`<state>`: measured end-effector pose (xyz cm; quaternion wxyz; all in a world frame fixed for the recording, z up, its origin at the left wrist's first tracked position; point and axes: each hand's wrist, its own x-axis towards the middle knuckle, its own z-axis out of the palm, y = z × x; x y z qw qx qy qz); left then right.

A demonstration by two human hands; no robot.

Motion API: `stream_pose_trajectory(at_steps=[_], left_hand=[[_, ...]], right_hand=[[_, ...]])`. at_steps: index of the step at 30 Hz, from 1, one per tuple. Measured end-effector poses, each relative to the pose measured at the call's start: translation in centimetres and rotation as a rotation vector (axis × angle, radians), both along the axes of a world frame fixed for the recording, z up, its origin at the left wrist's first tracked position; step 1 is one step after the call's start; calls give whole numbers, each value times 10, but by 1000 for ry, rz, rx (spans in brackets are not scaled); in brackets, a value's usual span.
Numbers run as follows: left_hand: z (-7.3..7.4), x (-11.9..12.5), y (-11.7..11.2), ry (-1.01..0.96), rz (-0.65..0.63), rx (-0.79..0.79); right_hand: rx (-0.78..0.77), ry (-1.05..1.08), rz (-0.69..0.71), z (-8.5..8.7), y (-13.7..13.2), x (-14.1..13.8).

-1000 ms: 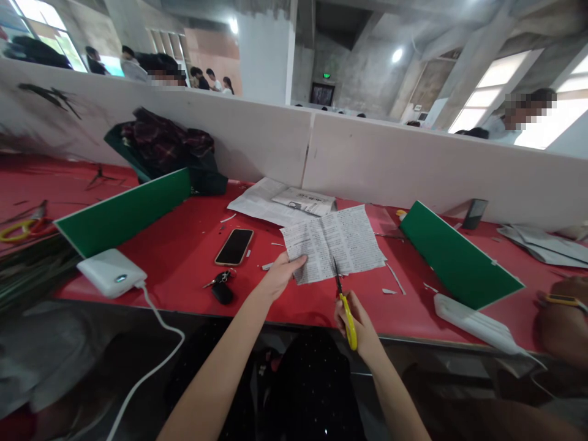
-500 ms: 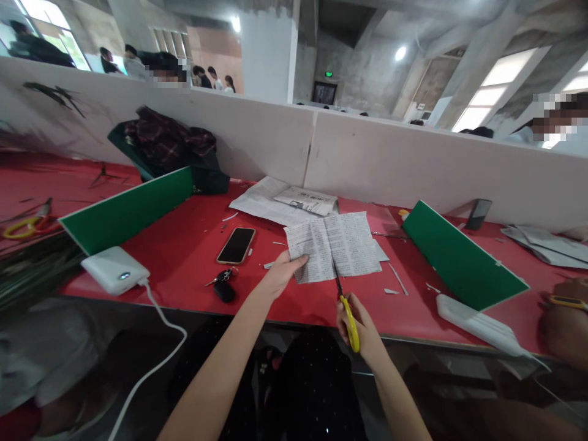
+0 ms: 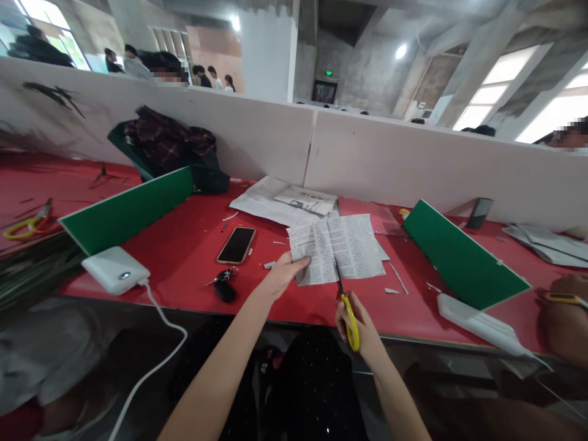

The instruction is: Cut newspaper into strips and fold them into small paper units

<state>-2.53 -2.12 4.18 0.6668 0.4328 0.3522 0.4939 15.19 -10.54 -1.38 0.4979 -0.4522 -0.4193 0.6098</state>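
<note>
My left hand (image 3: 283, 273) pinches the left side of a printed newspaper sheet (image 3: 358, 245), thumb on top. In my right hand (image 3: 361, 321) are yellow-handled scissors (image 3: 351, 324), their dark blades pointing away from me and lying at the sheet's lower edge, near its middle. A cut or crease line runs up the sheet from the blade tips; I cannot tell which. Behind the sheet lies more folded newspaper (image 3: 280, 205). Left of my left hand are a smartphone (image 3: 236, 245) and a bunch of keys with a black fob (image 3: 225, 290).
Green dividers stand at left (image 3: 133, 208) and right (image 3: 459, 257) on the red table (image 3: 184, 269). White power strips (image 3: 117, 271) sit by both. Paper scraps (image 3: 399, 278) lie to the right. A co-worker's hand (image 3: 565, 312) is at the far right, and a dark bag (image 3: 169, 147) stands at the back.
The newspaper sheet has shifted slightly to the right and down with my left hand. The scissors stay at its lower edge. A co-worker at far right has moved.
</note>
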Motion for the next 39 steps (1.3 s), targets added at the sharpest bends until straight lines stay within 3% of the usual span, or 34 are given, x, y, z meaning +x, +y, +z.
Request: stream_pose_trajectory(at_steps=[9,15,21,39], left_hand=[[0,0,-1,0,-14,12],[-1,-1,-1,2,-13,12],[-2,0,-1,5,-40,20],[-1,0,-2,41,-49,16]], right_hand=[[56,-10,-17,1,-1,-1],[-13,0,-29,-1,1,-1],[38,-26,-16,4,1,-4],[-3,-21,-41,12,4,-7]])
